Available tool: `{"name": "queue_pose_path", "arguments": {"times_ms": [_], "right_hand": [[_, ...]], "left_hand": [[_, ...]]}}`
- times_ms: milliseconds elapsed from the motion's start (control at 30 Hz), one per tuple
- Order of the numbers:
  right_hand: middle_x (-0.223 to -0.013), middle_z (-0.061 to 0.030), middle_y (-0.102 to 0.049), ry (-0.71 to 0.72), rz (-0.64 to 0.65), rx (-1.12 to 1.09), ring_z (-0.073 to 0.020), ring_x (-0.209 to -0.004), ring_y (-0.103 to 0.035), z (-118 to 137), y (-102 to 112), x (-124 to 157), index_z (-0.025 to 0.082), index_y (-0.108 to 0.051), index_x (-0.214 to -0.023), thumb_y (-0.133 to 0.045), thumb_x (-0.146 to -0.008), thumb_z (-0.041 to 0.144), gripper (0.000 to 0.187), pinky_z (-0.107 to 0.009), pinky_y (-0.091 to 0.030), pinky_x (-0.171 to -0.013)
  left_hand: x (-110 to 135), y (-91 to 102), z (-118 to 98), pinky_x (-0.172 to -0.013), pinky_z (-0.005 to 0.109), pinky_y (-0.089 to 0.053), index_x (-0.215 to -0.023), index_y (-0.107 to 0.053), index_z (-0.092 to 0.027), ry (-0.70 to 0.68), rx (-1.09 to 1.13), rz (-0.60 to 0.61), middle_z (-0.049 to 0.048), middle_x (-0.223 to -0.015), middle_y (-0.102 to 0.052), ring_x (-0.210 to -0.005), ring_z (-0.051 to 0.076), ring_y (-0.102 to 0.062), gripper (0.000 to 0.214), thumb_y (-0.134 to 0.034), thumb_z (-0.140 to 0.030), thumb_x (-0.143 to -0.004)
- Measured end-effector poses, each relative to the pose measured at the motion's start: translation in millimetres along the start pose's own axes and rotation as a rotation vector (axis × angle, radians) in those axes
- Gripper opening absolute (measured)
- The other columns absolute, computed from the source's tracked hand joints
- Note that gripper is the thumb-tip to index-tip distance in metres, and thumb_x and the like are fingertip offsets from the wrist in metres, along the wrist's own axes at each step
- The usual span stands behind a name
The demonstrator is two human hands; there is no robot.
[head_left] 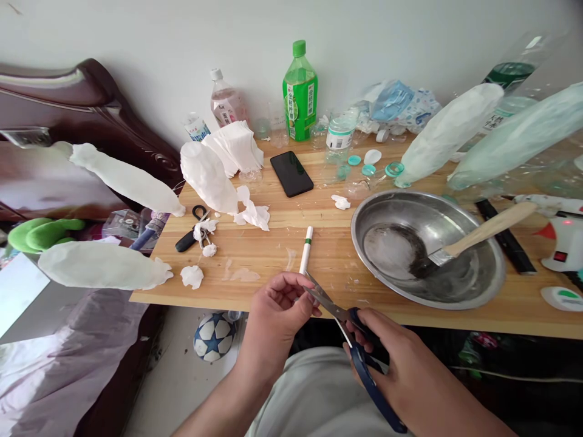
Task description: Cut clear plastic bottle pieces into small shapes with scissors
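Observation:
My right hand (401, 361) grips dark blue-handled scissors (353, 340) at the table's near edge, the blades pointing up-left. My left hand (277, 312) is curled, its fingertips pinched close to the scissor blades; what it holds is too small to make out. Just beyond the fingers a white marker pen with a green band (306, 249) lies on the wooden table (319, 212).
A steel bowl (483, 285) holding a wooden-handled brush (483, 233) sits at right. A black phone (291, 173), a green bottle (299, 91), clear bottles, caps, tissue scraps and paper-wrapped bottle shapes (207, 176) crowd the table. A glue gun (562, 240) lies far right. A ball (213, 337) rests on the floor.

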State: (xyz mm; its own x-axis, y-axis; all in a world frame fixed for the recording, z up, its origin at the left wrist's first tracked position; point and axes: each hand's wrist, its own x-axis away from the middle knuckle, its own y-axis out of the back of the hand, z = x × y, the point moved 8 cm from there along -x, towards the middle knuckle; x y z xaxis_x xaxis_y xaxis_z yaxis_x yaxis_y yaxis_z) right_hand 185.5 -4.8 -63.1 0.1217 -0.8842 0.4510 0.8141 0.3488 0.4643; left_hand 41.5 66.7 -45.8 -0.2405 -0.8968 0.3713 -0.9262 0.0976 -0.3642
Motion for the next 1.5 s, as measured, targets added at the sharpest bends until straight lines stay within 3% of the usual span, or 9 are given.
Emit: {"name": "queue_pose_path", "arguments": {"times_ms": [567,800,967,1133,1500], "right_hand": [[-0.092,-0.0018,-0.065,0.007,-0.08,0.155,-0.0191,-0.08,-0.061,-8,12,1,0.026,-0.052,-0.091,-0.049,-0.083,0.031,0.01,-0.033,-0.049,-0.073],[-0.091,-0.0021,-0.066,0.025,-0.121,0.225,-0.0202,-0.081,-0.062,-8,17,0,0.026,-0.053,-0.089,-0.051,-0.082,0.03,0.008,-0.032,-0.048,-0.072],[-0.096,-0.0025,-0.067,0.008,-0.067,0.199,-0.02,-0.085,-0.064,-9,10,0,0.026,-0.052,-0.091,-0.052,-0.081,0.026,0.01,-0.03,-0.049,-0.074],[-0.096,-0.0037,-0.067,0.013,-0.11,0.192,-0.021,-0.086,-0.064,-9,6,-1,0.025,-0.053,-0.094,-0.05,-0.082,0.025,0.013,-0.032,-0.05,-0.075],[-0.102,-0.0051,-0.066,0.014,-0.136,0.162,-0.0222,-0.092,-0.065,-9,-3,0,0.024,-0.054,-0.102,-0.049,-0.082,0.028,0.021,-0.035,-0.051,-0.081]], "left_hand": [[-6,5.2,-20,-0.067,0.021,-0.053,-0.074,-0.056,-0.016,-0.059,-0.166,-0.014,0.0023,-0.079,-0.073,-0.07,0.01,-0.064,0.022,-0.077,-0.018,-0.074],[-5,7.4,-19,-0.071,0.022,-0.054,-0.08,-0.063,-0.016,-0.025,-0.205,0.01,0.0027,-0.081,-0.073,-0.074,0.011,-0.065,0.016,-0.077,-0.019,-0.074],[-5,7.5,-16,-0.059,0.02,-0.051,-0.078,-0.069,-0.014,0.001,-0.271,-0.039,0.002,-0.07,-0.07,-0.062,0.01,-0.061,0.014,-0.079,-0.02,-0.07],[-6,4.4,-3,-0.058,0.021,-0.052,-0.074,-0.068,-0.014,0.047,-0.162,-0.061,0.0004,-0.064,-0.069,-0.056,0.01,-0.06,0.015,-0.081,-0.02,-0.068],[-3,4.2,16,-0.07,0.02,-0.047,-0.077,-0.065,-0.015,-0.06,0.11,-0.144,-0.0014,-0.073,-0.065,-0.067,0.008,-0.058,0.013,-0.077,-0.02,-0.077]]}}
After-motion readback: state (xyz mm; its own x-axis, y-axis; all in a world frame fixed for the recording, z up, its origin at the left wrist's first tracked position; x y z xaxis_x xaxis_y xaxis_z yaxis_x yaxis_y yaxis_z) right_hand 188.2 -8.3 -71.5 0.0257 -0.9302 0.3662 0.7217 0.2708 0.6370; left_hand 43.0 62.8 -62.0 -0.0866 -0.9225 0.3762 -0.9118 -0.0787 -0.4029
